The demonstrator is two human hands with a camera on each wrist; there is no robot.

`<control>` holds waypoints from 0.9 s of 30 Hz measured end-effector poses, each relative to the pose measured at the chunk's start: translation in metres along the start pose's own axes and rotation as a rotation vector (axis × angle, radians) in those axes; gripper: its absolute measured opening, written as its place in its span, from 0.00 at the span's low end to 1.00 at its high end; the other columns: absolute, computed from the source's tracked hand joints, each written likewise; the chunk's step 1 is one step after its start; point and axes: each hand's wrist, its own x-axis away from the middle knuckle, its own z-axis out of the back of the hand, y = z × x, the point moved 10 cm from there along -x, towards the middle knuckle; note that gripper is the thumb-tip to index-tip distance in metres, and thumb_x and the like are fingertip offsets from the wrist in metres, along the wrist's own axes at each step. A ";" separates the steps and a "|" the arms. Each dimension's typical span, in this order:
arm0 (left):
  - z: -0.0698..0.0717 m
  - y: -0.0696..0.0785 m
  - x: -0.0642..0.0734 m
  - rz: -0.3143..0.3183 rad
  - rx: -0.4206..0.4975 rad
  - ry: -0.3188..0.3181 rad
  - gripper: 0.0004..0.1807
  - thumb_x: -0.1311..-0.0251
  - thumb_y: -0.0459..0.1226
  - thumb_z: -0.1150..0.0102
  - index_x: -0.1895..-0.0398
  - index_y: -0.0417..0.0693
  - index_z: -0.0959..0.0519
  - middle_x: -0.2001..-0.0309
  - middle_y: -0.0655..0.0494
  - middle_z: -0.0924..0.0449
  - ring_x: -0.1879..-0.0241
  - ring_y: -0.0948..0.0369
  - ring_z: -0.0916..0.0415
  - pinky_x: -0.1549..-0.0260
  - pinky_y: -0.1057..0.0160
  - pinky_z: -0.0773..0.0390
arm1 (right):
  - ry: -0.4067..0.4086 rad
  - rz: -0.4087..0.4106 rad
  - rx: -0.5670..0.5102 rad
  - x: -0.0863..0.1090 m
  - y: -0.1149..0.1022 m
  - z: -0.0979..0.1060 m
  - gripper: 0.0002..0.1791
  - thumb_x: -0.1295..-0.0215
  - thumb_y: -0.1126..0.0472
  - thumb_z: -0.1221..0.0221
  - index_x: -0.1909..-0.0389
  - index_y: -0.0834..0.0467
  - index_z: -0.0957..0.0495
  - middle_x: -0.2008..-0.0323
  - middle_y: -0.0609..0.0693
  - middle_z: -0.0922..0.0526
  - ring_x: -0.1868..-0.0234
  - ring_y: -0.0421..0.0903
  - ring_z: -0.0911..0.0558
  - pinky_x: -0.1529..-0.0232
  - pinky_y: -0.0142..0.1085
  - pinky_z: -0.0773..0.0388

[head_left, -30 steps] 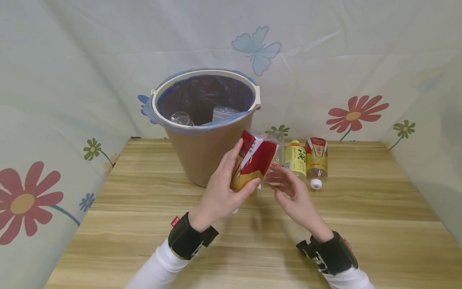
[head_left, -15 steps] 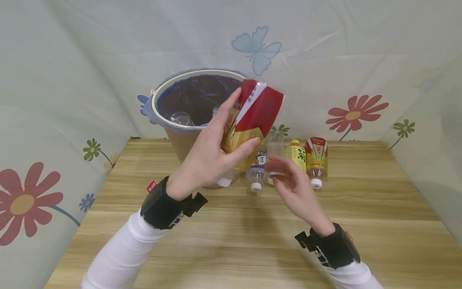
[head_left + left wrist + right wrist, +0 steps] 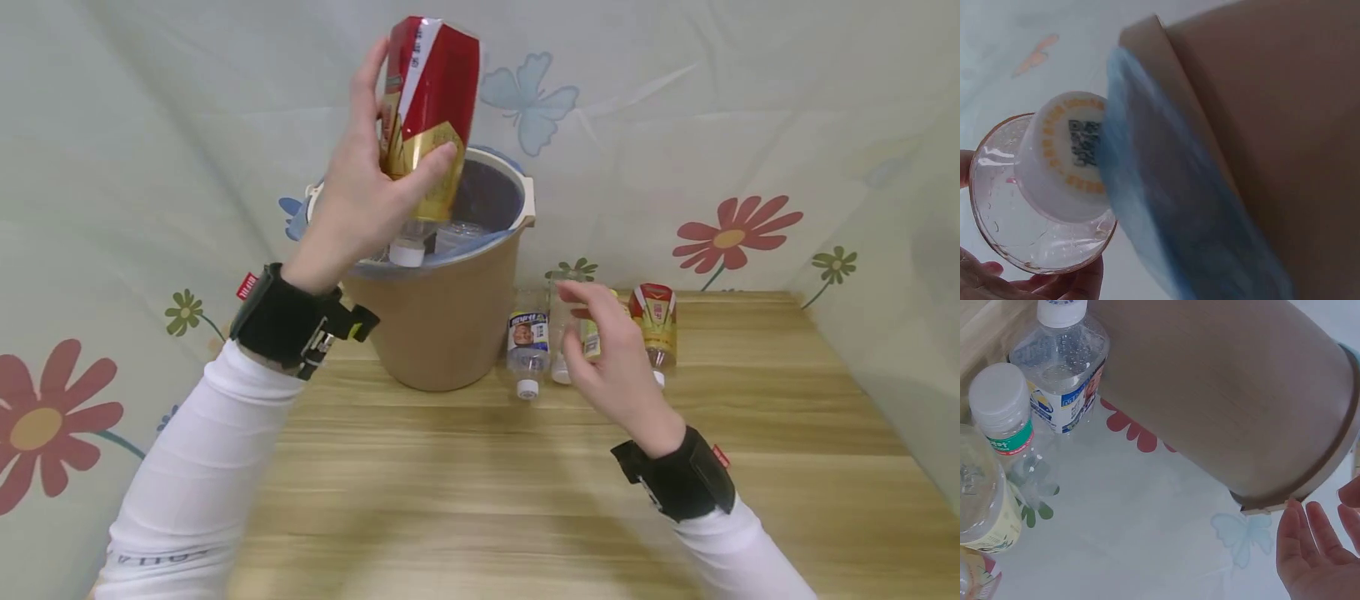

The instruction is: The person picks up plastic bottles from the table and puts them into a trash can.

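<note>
A plastic bottle [image 3: 433,108] with a red and gold label hangs neck-down over the bin's near left rim, gripped by my left hand [image 3: 348,196]. Its white cap [image 3: 1079,153] points toward the left wrist camera, overlapping the blue bag liner [image 3: 1166,181] there. The brown bin [image 3: 442,325] stands below, with clear plastic containers partly visible inside. Above the table, my right hand [image 3: 621,367] has loosely bent fingers and holds nothing. Behind it lie a blue-labelled bottle [image 3: 528,337] and a clear bottle [image 3: 1007,419], plus a yellow-labelled bottle [image 3: 988,506], partly hidden in the head view.
Another red and gold bottle [image 3: 655,321] lies at the right end of the row. The wooden table [image 3: 450,483] runs back to a light curtain [image 3: 615,167] printed with flowers and a butterfly.
My left hand has raised the red and gold bottle up and left, from in front of the bin to over its rim, tilting it more upright with the cap down. The right hand barely moved.
</note>
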 end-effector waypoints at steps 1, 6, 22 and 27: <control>0.005 -0.006 -0.003 0.016 -0.009 0.014 0.50 0.43 0.45 0.39 0.26 0.62 0.63 0.41 0.51 0.37 0.46 0.60 0.31 0.50 0.59 0.23 | 0.001 0.023 0.028 -0.002 -0.003 -0.001 0.28 0.46 0.80 0.48 0.41 0.64 0.30 0.48 0.56 0.24 0.47 0.49 0.26 0.51 0.43 0.24; 0.019 -0.029 -0.015 0.044 -0.131 0.043 0.52 0.45 0.44 0.37 0.26 0.61 0.63 0.36 0.56 0.41 0.40 0.62 0.38 0.44 0.62 0.28 | -0.026 0.057 0.070 -0.003 -0.010 -0.010 0.29 0.47 0.79 0.47 0.41 0.63 0.31 0.47 0.55 0.25 0.49 0.48 0.26 0.51 0.43 0.25; 0.019 -0.081 -0.014 0.151 -0.459 -0.039 0.56 0.47 0.50 0.37 0.27 0.74 0.70 0.29 0.50 0.55 0.33 0.49 0.50 0.36 0.48 0.42 | -0.079 0.074 0.076 0.009 -0.007 -0.026 0.24 0.45 0.73 0.49 0.44 0.65 0.28 0.48 0.56 0.24 0.51 0.49 0.24 0.52 0.43 0.23; 0.018 -0.078 -0.013 0.136 -0.489 -0.026 0.50 0.43 0.50 0.42 0.25 0.70 0.65 0.28 0.52 0.57 0.32 0.49 0.53 0.35 0.47 0.46 | -0.085 0.056 0.086 0.011 -0.004 -0.026 0.22 0.44 0.72 0.49 0.46 0.64 0.27 0.49 0.56 0.24 0.51 0.49 0.24 0.51 0.44 0.24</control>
